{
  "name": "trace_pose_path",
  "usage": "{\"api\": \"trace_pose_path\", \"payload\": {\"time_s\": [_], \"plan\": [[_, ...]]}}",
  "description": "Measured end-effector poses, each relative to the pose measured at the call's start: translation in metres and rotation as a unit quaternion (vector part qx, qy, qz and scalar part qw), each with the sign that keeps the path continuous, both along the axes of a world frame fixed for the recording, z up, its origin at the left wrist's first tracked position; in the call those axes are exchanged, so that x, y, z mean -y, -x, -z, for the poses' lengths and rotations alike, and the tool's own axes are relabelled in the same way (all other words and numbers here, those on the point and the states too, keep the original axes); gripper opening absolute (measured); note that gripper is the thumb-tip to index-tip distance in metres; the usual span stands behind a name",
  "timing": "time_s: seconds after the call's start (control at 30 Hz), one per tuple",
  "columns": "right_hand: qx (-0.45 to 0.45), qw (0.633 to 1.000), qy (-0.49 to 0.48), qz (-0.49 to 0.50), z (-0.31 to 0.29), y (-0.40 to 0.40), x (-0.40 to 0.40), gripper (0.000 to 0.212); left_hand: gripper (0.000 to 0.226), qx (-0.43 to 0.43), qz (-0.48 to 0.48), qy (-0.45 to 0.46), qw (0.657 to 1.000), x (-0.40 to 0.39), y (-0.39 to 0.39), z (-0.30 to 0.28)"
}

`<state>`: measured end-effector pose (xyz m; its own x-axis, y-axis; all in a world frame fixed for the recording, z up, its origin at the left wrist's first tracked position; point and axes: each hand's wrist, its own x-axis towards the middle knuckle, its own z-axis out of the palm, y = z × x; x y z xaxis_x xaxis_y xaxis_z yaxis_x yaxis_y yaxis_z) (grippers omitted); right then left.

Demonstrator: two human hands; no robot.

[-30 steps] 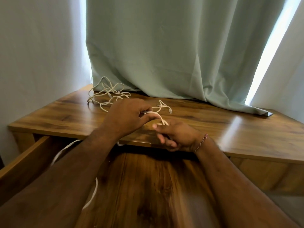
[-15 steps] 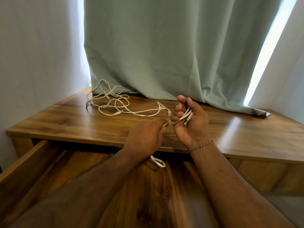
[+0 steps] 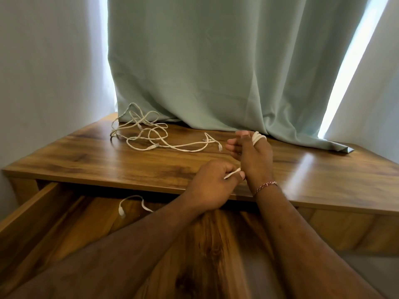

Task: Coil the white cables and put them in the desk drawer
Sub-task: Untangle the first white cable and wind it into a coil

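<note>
My right hand point(image 3: 252, 154) is raised upright over the desk, with a white cable point(image 3: 258, 137) wound in several turns around its fingers. My left hand point(image 3: 212, 186) sits just below and left of it, pinching a stretch of the same cable near the right wrist. The cable's free end with its plug point(image 3: 122, 211) dangles into the open drawer point(image 3: 32, 212) under my left forearm. A tangle of loose white cables point(image 3: 140, 130) lies on the back left of the desk top, one strand reaching right to plugs point(image 3: 219, 146).
The wooden desk point(image 3: 86, 160) stands against a pale green curtain point(image 3: 216, 72) whose hem rests on its back edge. A white wall closes the left side. The drawer is pulled out toward me, its left wall at the lower left.
My right hand has turned upright with more cable wound around its fingers. My left hand has shifted right along the cable, and the hanging end has shortened and swung left in the drawer.
</note>
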<state>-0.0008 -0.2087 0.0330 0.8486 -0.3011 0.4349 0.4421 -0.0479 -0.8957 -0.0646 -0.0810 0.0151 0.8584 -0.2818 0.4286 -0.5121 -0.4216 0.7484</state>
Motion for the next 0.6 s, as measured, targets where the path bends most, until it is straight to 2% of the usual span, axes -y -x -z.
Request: {"api": "trace_pose_path", "payload": {"time_s": [0.13,0.17,0.23,0.3,0.37,0.43,0.6], "plan": [[0.019,0.992,0.124,-0.019,0.001,0.006,-0.001,0.030,0.019,-0.053,0.014,0.019,0.998,-0.016,0.001,-0.012],[0.030,0.985,0.169,-0.027,0.001,0.007,0.000,0.031,0.018,-0.010,0.010,0.005,1.000,-0.023,-0.002,-0.014],[0.044,0.961,0.268,-0.052,0.003,0.010,0.001,0.034,0.015,0.134,0.003,-0.110,0.985,-0.038,-0.010,-0.018],[-0.008,0.950,0.282,-0.133,0.005,0.015,-0.001,0.043,0.017,0.222,-0.008,-0.234,0.946,-0.050,-0.014,-0.021],[-0.070,0.935,0.276,-0.211,0.005,0.021,-0.005,0.060,0.024,0.257,-0.030,-0.284,0.923,-0.059,-0.019,-0.021],[-0.066,0.923,0.299,-0.234,0.004,0.022,-0.006,0.068,0.026,0.268,-0.045,-0.278,0.922,-0.065,-0.021,-0.021],[-0.044,0.912,0.333,-0.237,-0.003,0.024,-0.010,0.068,0.025,0.285,-0.047,-0.245,0.925,-0.077,-0.027,-0.022]]}}
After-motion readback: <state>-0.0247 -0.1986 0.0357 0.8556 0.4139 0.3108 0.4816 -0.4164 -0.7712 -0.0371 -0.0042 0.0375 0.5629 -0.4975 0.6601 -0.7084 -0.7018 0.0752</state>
